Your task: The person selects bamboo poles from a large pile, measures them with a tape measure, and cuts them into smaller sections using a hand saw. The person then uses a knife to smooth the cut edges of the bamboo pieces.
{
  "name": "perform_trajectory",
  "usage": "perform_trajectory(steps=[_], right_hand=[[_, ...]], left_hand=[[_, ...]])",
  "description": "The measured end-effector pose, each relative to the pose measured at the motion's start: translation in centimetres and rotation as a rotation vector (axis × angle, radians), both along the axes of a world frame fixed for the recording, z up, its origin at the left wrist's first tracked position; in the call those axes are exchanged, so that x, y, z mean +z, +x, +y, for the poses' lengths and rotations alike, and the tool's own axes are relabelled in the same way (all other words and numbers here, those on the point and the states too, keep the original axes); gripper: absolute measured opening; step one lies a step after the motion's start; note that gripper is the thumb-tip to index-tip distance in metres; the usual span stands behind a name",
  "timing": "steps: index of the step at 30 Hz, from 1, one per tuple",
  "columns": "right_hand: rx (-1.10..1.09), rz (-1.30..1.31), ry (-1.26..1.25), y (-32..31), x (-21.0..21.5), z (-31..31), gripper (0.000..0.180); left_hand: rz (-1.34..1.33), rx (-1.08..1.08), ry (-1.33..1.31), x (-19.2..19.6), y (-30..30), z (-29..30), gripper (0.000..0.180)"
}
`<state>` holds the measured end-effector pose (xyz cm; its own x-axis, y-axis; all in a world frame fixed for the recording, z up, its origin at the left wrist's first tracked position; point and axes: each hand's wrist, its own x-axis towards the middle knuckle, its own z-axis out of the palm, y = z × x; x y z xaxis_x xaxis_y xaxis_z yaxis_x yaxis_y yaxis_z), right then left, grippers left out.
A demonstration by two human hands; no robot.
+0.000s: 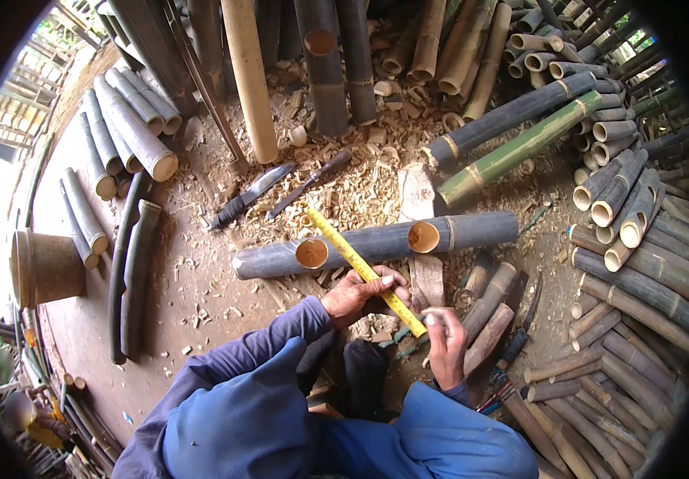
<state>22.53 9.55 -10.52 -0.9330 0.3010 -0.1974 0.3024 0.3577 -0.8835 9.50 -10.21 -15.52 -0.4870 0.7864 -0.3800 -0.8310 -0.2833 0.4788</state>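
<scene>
A yellow measuring tape (349,257) slants down across a dark bamboo pole (472,231) that lies crosswise before me. My left hand (360,298) is closed around the tape just on the near side of the pole. At the tape's lower end, my right hand (447,345) has its fingertips pinched against the edge. Two round holes are cut in the pole, one on each side of the tape. Under the pole sits a pale wooden block (418,194). Beyond it lie a black-handled knife (253,195) and a slim dark-handled blade (309,184).
Pale shavings (344,206) cover the ground. A green bamboo pole (518,148) lies at the far right, near stacked bamboo pieces (640,279). At left are a bucket (47,270) and two dark bamboo lengths (138,279). Upright poles (249,80) stand at the back.
</scene>
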Motion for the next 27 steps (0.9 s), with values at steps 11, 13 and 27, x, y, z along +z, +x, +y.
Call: perform_trajectory(steps=[11,13,27], right_hand=[[-0.334,-0.030,-0.752,-2.0,-1.4,-0.2,0.018],[-0.329,-0.030,-0.728,-2.7,-0.9,-1.0,0.019],[-0.446,-0.065,-0.600,-13.2,-3.8,-0.3,0.017]], left_hand=[[1.055,-0.780,-0.405,2.9,-3.2,0.1,0.020],[1.081,-0.771,-0.450,2.4,-3.1,-0.4,0.021],[1.634,0.227,-1.137,-1.0,-4.1,1.9,0.042]])
